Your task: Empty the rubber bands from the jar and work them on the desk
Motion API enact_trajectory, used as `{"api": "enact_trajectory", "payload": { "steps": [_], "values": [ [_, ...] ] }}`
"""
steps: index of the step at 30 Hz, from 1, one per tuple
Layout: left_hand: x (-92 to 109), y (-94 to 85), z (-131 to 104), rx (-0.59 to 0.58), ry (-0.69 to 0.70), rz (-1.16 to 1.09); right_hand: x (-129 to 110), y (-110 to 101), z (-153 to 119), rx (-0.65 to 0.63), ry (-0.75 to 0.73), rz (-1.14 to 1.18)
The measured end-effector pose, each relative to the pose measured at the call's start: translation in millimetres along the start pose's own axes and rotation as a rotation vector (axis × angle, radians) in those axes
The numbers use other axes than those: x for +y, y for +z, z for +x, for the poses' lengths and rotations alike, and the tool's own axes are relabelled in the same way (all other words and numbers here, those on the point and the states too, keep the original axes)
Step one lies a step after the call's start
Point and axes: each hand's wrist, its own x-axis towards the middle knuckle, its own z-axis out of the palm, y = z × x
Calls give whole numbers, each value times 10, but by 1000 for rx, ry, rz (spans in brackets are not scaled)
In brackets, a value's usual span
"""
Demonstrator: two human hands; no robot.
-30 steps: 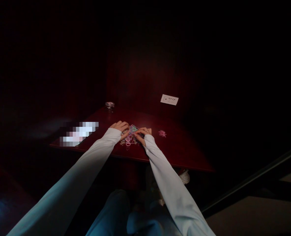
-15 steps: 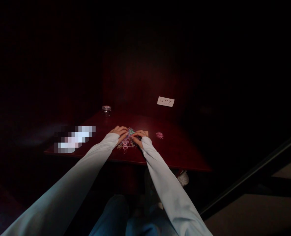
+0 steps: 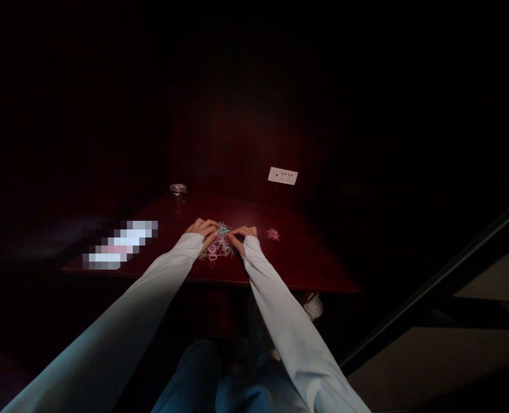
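A loose heap of small coloured hair ties (image 3: 220,246), pink, purple, green and yellowish, lies near the front of the dark red table (image 3: 306,267). My left hand (image 3: 202,228) rests at the heap's left side, with fingers curved over it and the thumb apart. From the right, my right hand (image 3: 245,236) reaches in with thumb and fingertips close together at the heap's edge. Whatever sits between those fingertips is too small to make out. Right of this hand lies a smaller cluster of pink hair ties (image 3: 273,234).
A clear lidded jar (image 3: 177,191) stands at the table's back left. Toward the left edge is a bright pixelated patch (image 3: 121,244). A white socket plate (image 3: 282,175) is on the panel behind. Below the table's right side shows a pale shoe (image 3: 313,307).
The whole view has shifted, so the table and things on it appear slightly further left. My hands are a little further apart, showing more of the heap between them.
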Motion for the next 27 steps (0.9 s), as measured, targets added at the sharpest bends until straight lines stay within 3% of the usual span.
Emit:
{"api": "enact_trajectory", "payload": {
  "steps": [19,27],
  "values": [
    [93,-49,0,59,-35,0,-111,-42,-61,-104,-68,-81],
    [9,-39,3,-3,19,-5,-39,64,-33,-103,-95,-91]
  ]
}}
